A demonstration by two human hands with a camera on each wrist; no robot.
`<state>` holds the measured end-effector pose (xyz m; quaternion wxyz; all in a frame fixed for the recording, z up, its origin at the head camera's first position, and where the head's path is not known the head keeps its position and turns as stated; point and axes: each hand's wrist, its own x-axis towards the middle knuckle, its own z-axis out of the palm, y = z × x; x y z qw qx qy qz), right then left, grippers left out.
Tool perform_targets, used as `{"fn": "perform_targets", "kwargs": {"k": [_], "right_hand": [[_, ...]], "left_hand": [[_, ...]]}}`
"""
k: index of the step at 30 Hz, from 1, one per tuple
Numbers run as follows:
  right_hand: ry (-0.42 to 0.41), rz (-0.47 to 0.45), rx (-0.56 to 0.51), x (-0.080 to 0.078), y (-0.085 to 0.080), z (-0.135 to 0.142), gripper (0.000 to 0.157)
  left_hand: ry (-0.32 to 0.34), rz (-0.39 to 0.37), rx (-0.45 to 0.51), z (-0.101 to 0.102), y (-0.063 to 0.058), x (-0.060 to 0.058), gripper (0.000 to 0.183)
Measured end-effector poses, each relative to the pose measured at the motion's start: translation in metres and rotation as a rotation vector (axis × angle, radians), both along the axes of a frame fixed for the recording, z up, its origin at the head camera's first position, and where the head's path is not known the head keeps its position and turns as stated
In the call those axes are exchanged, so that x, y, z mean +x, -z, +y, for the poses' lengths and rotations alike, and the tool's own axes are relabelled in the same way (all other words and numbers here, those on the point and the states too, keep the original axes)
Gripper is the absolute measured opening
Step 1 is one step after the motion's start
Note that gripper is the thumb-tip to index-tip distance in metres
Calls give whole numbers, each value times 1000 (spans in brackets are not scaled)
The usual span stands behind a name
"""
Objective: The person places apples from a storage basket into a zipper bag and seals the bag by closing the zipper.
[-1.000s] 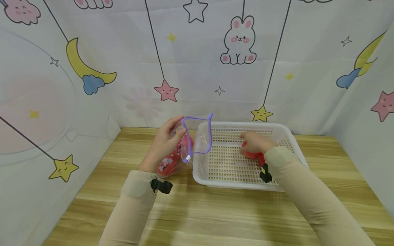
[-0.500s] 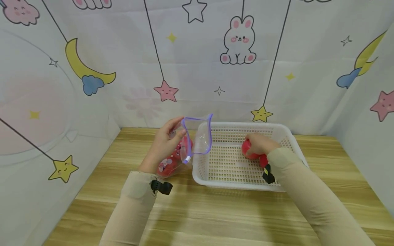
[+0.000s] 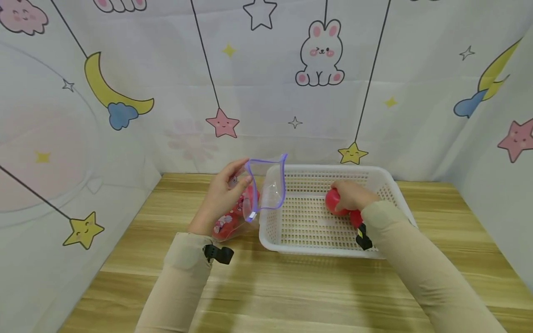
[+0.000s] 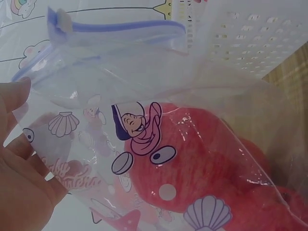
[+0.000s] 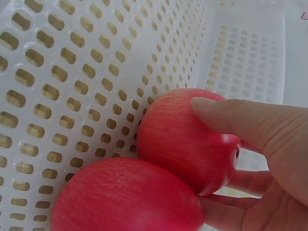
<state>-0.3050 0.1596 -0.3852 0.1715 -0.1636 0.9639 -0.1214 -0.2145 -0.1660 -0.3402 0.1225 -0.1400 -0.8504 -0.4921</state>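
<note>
L hand (image 3: pixel 221 196) pinches clear purple-zip plastic bag (image 4: pixel 159 125) beside white plastic basket (image 3: pixel 316 251); R hand (image 3: pixel 355 195) grips round red apple (image 5: pixel 178 139) w/in.

Arms (image 3: pixel 176 277) extended forward; left hand (image 3: pixel 221 195) pinching; right hand (image 3: pixel 353 195) gripping, back upward, fingers (image 5: pixel 250 182) apparently curled, tips hidden.

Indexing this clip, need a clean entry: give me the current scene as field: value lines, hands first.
left hand: holds the zip bag by its edge
right hand: grips a red apple, fingers round it
second apple: beside the gripped one
apples' location: inside the white basket
bag state: open at the top, with a purple edge
bag contents: red items, rounded; exact count unclear
support: basket stands on the wooden table
background: white sheet printed with stars, moons and a rabbit
</note>
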Motion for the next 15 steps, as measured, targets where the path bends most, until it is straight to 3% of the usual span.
{"fn": "perform_targets", "kwargs": {"k": [15], "right_hand": [[-9,22,30,2,4,1,75]], "left_hand": [[1,-17,2,2,1,-1,45]]}}
